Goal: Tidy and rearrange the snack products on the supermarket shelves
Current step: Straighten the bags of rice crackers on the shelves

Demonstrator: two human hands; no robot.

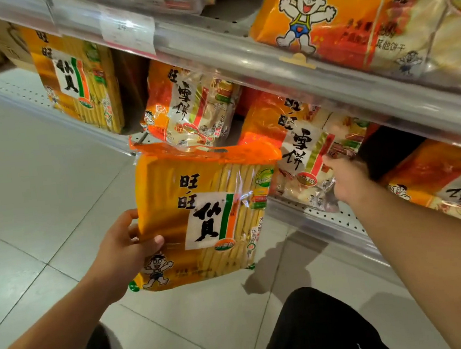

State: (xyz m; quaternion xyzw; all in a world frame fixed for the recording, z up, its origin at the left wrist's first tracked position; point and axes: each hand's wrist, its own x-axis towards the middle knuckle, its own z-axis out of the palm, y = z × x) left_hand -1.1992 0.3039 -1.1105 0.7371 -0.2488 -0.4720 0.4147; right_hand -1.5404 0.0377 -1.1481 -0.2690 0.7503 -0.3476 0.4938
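From the head camera, we are gripping a yellow senbei bag (pixel 199 217) by its left edge with our left hand (pixel 125 242), thumb over the front, holding it upright in front of the lower shelf (pixel 331 220). Our right hand (pixel 346 179) is grasping the white rice-cracker bag (pixel 303 149) standing on that shelf, fingers tucked behind its right side.

Pale grey floor tiles (pixel 26 195) with thin dark joints fill the left and lower part of the view. A paper price label (pixel 128 31) sits in the clear plastic strip (pixel 239 56) along the front edge of the upper shelf, and a small yellow clip (pixel 297 60) hangs on that strip farther right. Black trousers (pixel 319 327) show at the bottom. A brown cardboard box (pixel 5 41) stands far left.
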